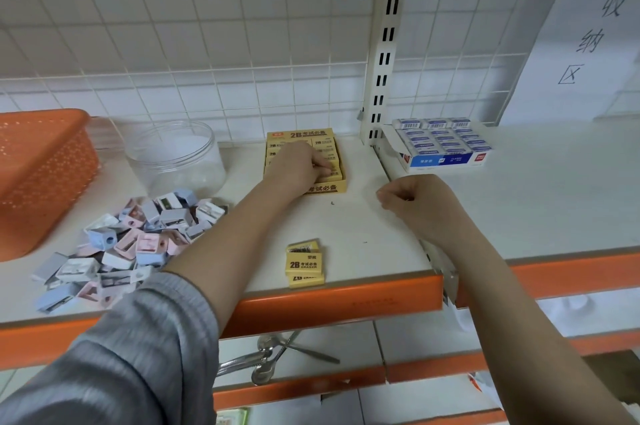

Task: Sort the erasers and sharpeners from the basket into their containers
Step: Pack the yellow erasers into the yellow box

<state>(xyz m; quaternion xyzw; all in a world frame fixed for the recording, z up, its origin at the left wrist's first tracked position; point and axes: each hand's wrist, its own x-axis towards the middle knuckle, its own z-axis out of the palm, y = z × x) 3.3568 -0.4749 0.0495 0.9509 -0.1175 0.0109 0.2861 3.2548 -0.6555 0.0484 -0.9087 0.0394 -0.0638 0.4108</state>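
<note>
Three yellow 2B erasers in paper sleeves (304, 263) lie stacked near the front edge of the white shelf with the orange lip (363, 227), still to be sorted. Further back, the left hand (300, 164) is laid over the yellow cardboard eraser box (306, 161), its fingers curled down on the row at the right of the box; an eraser seems to be pressed into place there, though the piece itself is hidden under the fingers. The right hand (420, 203) is held in a loose fist on the shelf to the right of the box, and whether anything small is held inside it cannot be told.

For this step to be done well, the eraser should be set flat and square with its neighbours, label up, and pushed down until level, so that room is kept for the three still outside. The box may be steadied with the free hand if it slides.

At the left, a heap of pastel plastic sharpeners (121, 244) is spread on the shelf in front of the clear round plastic jar (175, 156), which looks empty, with the orange perforated basket (41, 161) at far left. A blue and white box of white erasers (443, 144) at far right looks full
</note>
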